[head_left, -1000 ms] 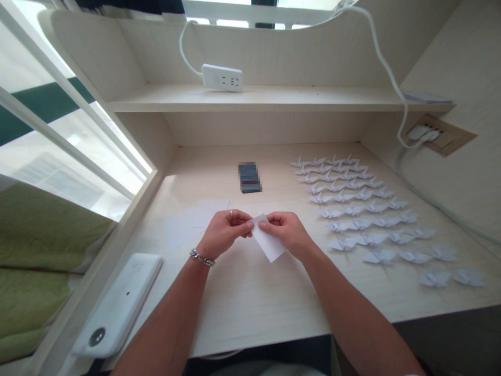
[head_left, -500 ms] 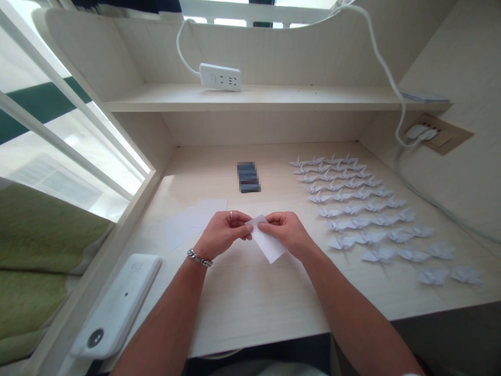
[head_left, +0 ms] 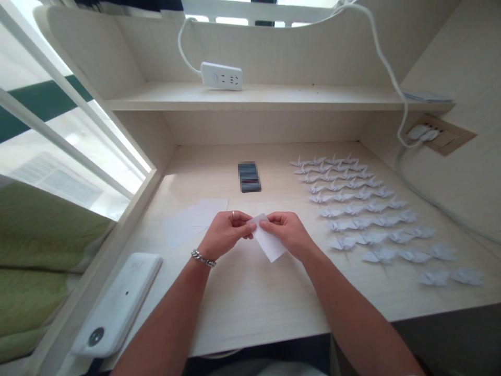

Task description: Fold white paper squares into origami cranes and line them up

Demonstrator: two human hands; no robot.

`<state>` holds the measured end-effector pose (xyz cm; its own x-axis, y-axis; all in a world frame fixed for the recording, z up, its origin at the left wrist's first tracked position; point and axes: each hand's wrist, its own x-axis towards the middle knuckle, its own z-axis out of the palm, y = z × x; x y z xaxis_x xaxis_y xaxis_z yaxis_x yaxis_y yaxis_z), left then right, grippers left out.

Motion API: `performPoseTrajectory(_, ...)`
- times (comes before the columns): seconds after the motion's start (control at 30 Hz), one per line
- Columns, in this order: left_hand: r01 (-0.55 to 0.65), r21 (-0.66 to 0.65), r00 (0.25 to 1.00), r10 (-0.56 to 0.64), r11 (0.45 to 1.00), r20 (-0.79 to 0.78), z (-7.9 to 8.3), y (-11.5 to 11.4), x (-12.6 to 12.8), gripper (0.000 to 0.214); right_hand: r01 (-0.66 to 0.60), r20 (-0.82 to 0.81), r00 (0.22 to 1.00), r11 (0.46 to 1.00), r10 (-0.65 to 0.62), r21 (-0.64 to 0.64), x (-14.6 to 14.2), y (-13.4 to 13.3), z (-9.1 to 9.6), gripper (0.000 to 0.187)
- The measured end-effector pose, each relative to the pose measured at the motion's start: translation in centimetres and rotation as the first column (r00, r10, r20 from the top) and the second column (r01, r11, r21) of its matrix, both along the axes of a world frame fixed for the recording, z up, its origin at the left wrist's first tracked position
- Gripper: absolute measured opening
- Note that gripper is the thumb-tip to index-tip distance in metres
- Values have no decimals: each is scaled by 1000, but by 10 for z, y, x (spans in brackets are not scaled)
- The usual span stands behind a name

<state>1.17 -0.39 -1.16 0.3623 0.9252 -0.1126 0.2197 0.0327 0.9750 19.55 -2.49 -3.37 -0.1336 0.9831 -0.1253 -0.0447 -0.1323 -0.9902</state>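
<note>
A small folded piece of white paper [head_left: 270, 244] is held between both hands above the middle of the desk. My left hand [head_left: 229, 231], with a ring and a chain bracelet, pinches its upper left edge between thumb and fingers. On the upper right edge, my right hand [head_left: 287, 232] pinches the same paper. The paper's free end points down toward me. Flat sheets of white paper [head_left: 188, 222] lie to the left, beyond my left hand. Rows of white paper cranes [head_left: 352, 210] stand to the right of my right hand.
A dark, pixelated object [head_left: 249, 177] lies beyond my hands. At the left edge of the desk is a white device [head_left: 119, 303]. A power strip [head_left: 222, 76] rests on the shelf [head_left: 274, 96]. A white cable [head_left: 385, 60] runs to the wall socket [head_left: 442, 134].
Both hands keep their pinch on the folded paper and have hardly moved. The whole view has shifted very slightly.
</note>
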Motion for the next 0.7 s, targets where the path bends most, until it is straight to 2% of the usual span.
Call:
performPoseTrajectory(0.1,4,-4,999,-4,1000,-40,-1,-1,3,21,41,21,999,996,-42,74,-3,0,-2,27)
performPoseTrajectory(0.17,-15,9,1000,15,1000,-14,-3,-2,6,22,87,44,995,990,-92,113,-5,1,-4,26)
performPoseTrajectory(0.37,-155,-53,984,159,987,83,-10,-4,19,24,195,0,981,975,-196,104,-10,2,-9,30)
performPoseTrajectory(0.7,-213,-14,977,212,977,-18,-10,-5,20,28,195,34,979,976,-199,98,-13,0,-10,30)
